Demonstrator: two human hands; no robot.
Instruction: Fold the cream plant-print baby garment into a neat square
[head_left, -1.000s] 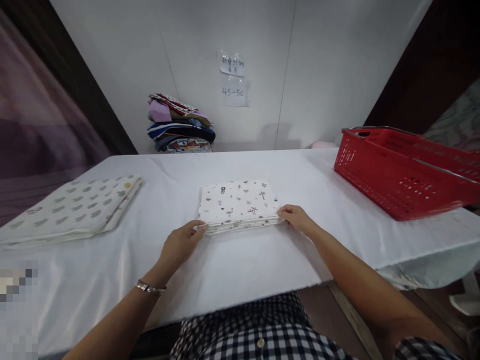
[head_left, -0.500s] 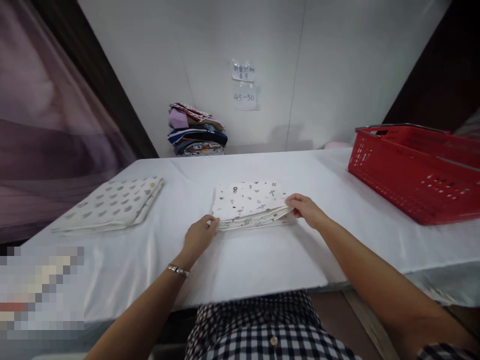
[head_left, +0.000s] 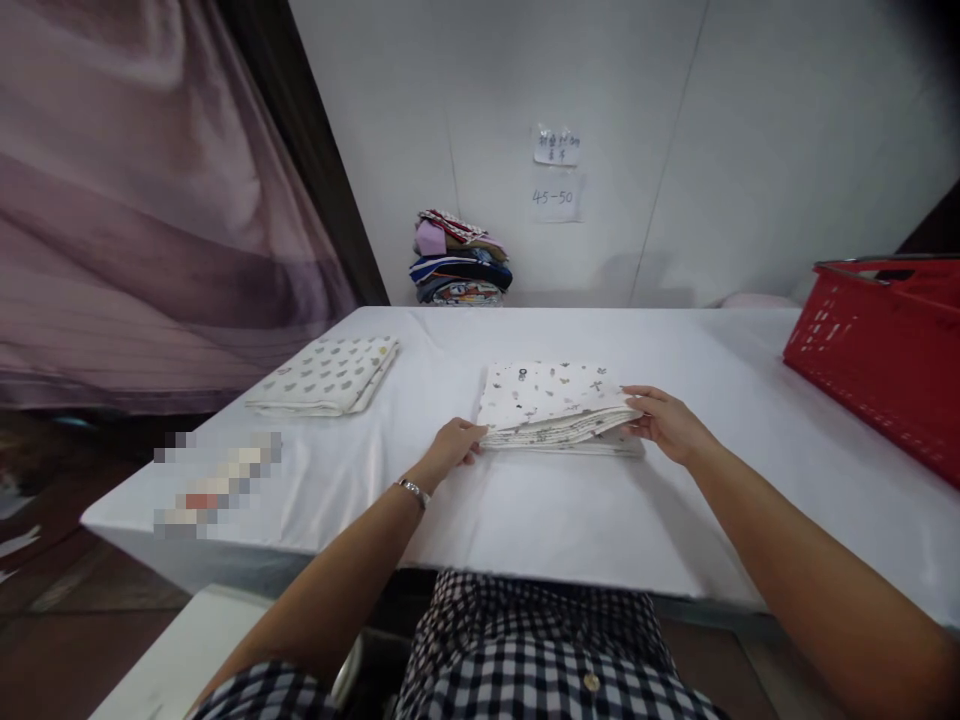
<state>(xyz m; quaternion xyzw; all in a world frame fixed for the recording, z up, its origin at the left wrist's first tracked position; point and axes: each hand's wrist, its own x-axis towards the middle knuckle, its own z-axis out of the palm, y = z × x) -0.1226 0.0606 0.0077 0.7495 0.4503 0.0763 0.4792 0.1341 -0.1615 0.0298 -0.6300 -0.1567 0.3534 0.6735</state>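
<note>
A folded white cloth (head_left: 546,392) with small scattered prints lies in front of me on the white-covered table, its layers showing along the near edge. My left hand (head_left: 454,443) pinches its near left corner. At the near right corner, my right hand (head_left: 664,420) grips several layers between thumb and fingers and holds them a little above the bottom layer. Another folded white cloth (head_left: 330,375), printed with rows of grey-green shapes, rests to the left, apart from both hands.
A red plastic basket (head_left: 885,350) stands at the right. Against the back wall is a pile of folded fabrics (head_left: 461,265), with paper signs (head_left: 556,195) above. A blurred-out item (head_left: 217,485) lies at the table's front left. A pink curtain (head_left: 150,200) hangs at the left.
My view has turned left, so everything sits further right in it. My right hand has raised the cloth's right corner layers slightly; the left hand keeps its corner.
</note>
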